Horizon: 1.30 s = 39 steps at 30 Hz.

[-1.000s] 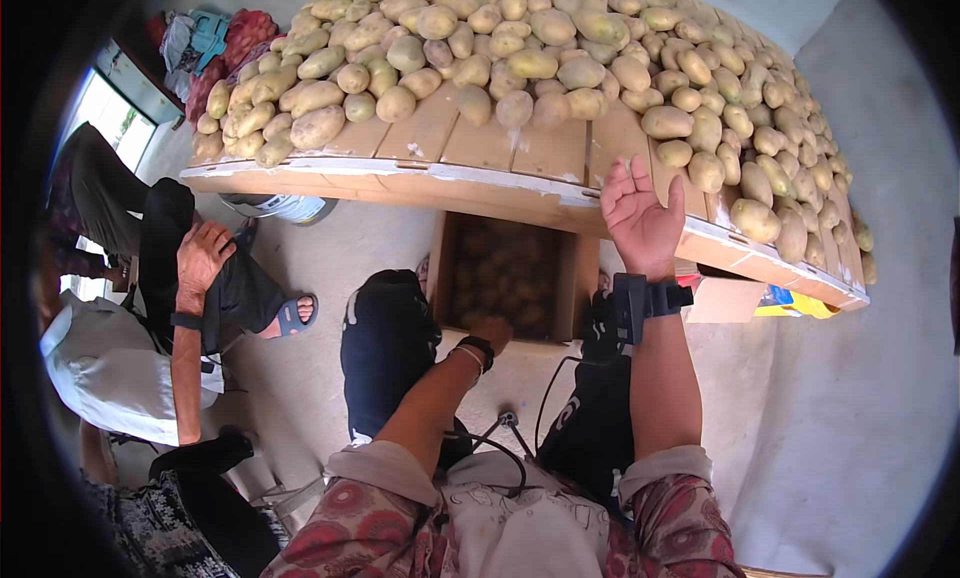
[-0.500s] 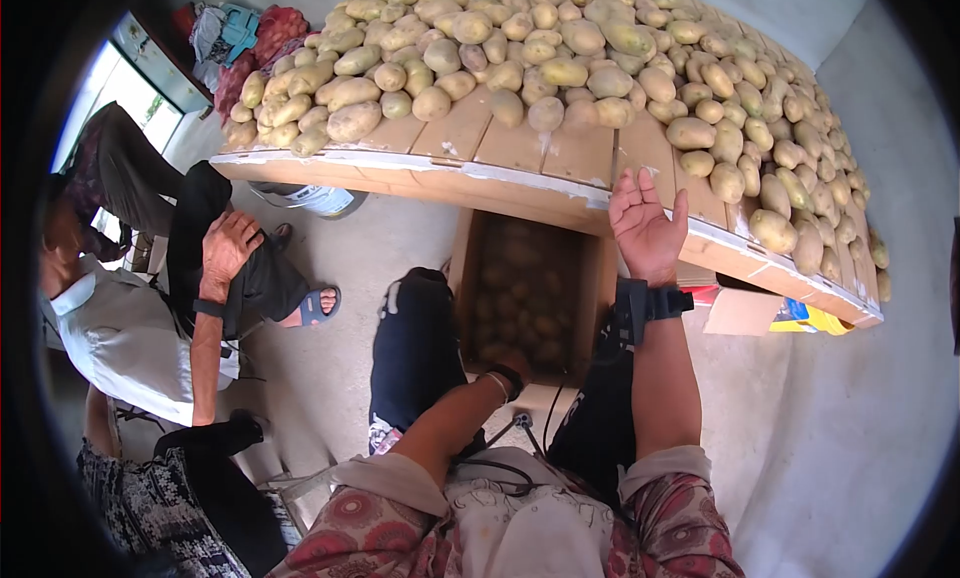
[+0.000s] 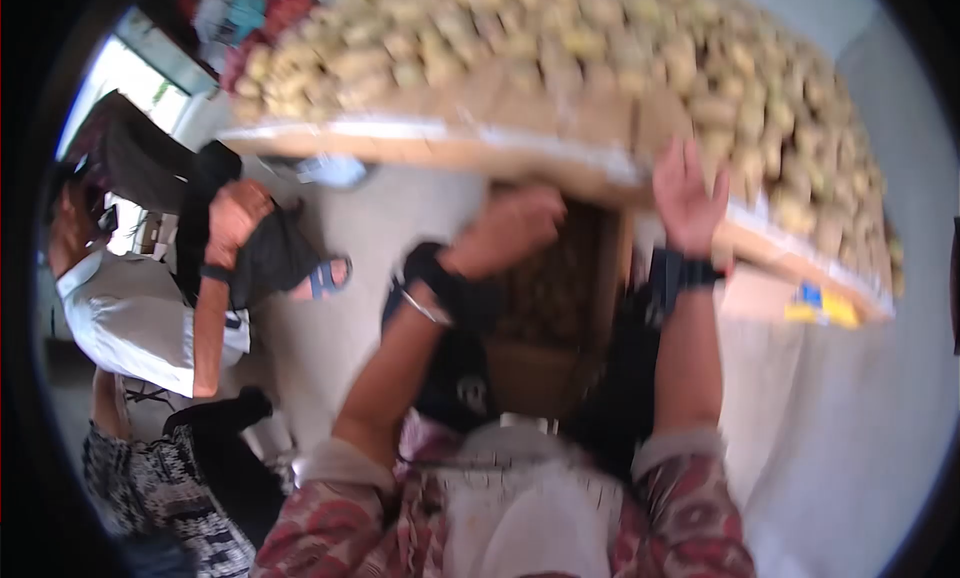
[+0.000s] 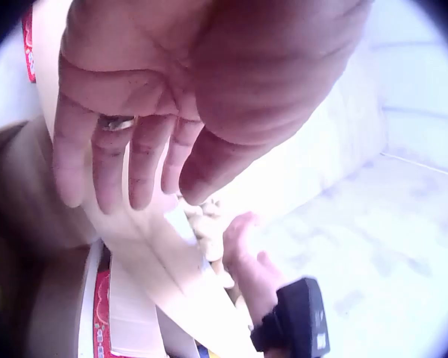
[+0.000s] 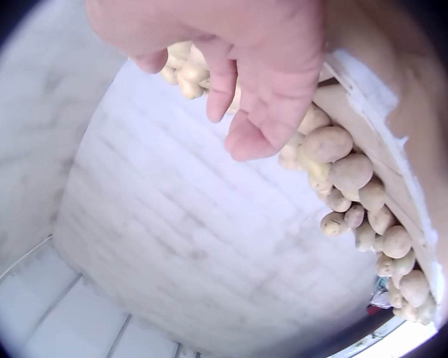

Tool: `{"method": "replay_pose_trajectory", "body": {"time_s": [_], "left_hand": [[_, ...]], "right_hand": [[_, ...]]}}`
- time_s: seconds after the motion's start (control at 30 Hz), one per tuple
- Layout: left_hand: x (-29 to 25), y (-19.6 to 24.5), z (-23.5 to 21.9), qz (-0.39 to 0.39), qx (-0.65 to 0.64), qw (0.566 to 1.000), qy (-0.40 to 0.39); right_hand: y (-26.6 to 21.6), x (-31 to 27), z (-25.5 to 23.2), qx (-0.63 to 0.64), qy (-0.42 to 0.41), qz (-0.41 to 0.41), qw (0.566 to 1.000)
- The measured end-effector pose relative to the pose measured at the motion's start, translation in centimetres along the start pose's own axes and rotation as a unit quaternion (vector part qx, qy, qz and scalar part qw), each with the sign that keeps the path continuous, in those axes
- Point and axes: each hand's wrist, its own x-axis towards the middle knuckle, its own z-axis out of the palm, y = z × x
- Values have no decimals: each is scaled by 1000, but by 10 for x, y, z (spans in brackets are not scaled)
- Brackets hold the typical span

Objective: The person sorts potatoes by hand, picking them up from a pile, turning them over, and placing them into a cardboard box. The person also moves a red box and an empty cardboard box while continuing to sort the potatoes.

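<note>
My left hand (image 3: 510, 228) is raised over a cardboard box (image 3: 620, 278) that stands between my legs with potatoes (image 3: 545, 288) inside. Its fingers hang nearly straight with nothing in them in the left wrist view, and one wears a ring (image 4: 116, 123). Palm up, my right hand (image 3: 690, 203) is at the front edge of the cardboard-covered table (image 3: 420, 128). It holds nothing, and its fingers bend loosely in the right wrist view. A large heap of potatoes (image 3: 560, 38) covers the table beyond both hands.
Another person (image 3: 130, 318) sits at the left, a hand resting on a knee. A bucket (image 3: 335, 170) stands under the table's left part. Red net bags (image 3: 290, 6) lie at the far left. A yellow item (image 3: 825, 306) sits below the table's right end, near the wall (image 3: 920, 198).
My left hand has come up from down in the box to above it, near the table edge. My right hand stays by the edge, palm up. The head view has shifted and blurred.
</note>
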Motion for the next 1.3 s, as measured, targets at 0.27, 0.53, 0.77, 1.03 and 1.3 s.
{"method": "replay_pose_trajectory", "body": {"time_s": [0.27, 0.53, 0.77, 1.03, 1.3], "left_hand": [[-28, 48, -19, -521, -311, 760, -233], [-132, 56, 135, -406, -159, 605, -666], [-257, 7, 251, -293, -127, 664, -676], [-182, 63, 211, -286, -174, 638, -694], [-163, 77, 215, -288, -214, 600, -715]], "right_hand": [[-6, -2, 0, -5, -73, 2, 997], [-25, -16, 23, -113, -12, -81, 990], [-54, -43, 18, 17, -106, 30, 994], [-46, -63, 63, -15, 68, -26, 997], [-64, -91, 69, -34, 46, -2, 998]]}}
